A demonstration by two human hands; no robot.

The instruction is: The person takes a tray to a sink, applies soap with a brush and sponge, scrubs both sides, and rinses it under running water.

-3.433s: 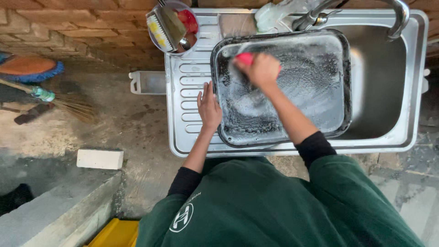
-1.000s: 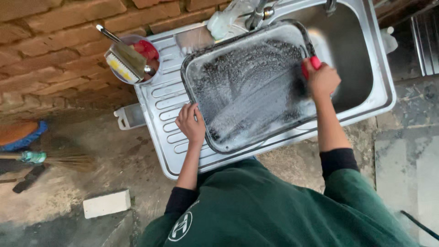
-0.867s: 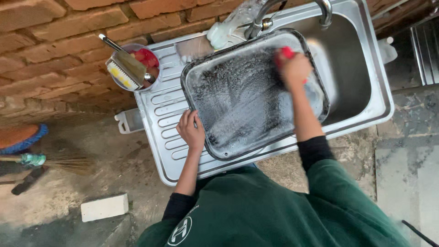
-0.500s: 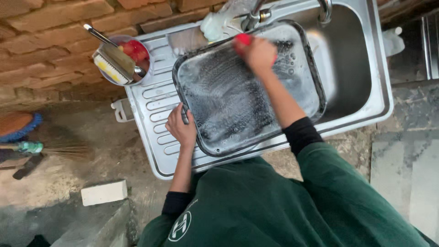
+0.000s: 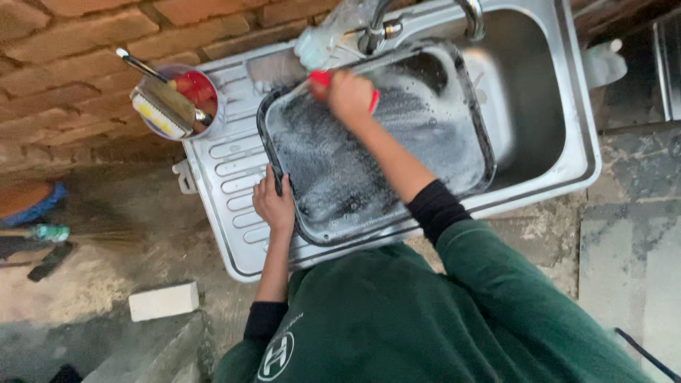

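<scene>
I see the baking tray, dark and coated in soap foam, at the centre of the frame, resting partly over the basin of the steel sink and partly over its ribbed drainboard. My right hand is closed around a red scrubber and presses it against the tray's upper-left inner corner. My left hand is curled over the tray's left rim. The tap stands just above the tray. At upper left, a red cup holding utensils stands on the drainboard corner beside the brick wall.
</scene>
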